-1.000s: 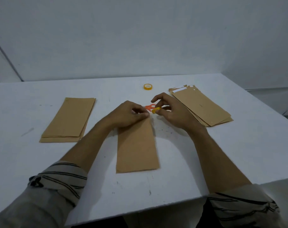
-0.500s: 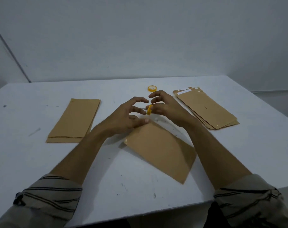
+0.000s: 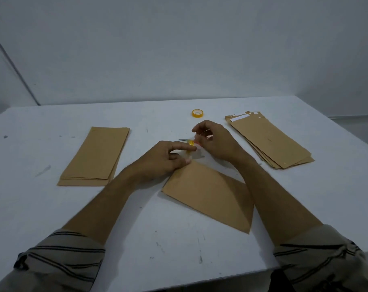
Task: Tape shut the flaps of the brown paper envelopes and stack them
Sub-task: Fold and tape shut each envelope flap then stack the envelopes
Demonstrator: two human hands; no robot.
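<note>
1. Since half a second earlier, the left hand [image 3: 164, 160] had drawn its spread fingers together. The envelope [image 3: 208, 192] had kept its slant, though a second before it lay square to the person.
2. Head view, grips: the right hand [image 3: 217, 142] had its grip curled round small scissors [image 3: 184, 140], grey blades pointing left and handles mostly hidden. The left hand's grip was nearly closed, thumb and fingers seeming to pinch a pale strip of tape [image 3: 196, 154]; blur made that hard to confirm.
3. Head view, doing the step well: the cut probably wanted the strip held taut and clear of the fingertips. The strip then wanted laying across the flap edge and rubbing flat from the middle, so no wrinkle lifted it.
4. Head view, the envelope: plain brown and flat, it lay aslant on the white surface [image 3: 31, 186] between the forearms, its far corner at the left thumb. Its flap could not be made out.
5. Head view, the rest: a neat stack of envelopes [image 3: 96, 154] lay to the left and a looser fanned pile [image 3: 269, 140] to the right. A yellow tape roll [image 3: 197, 113] sat beyond the hands.
</note>
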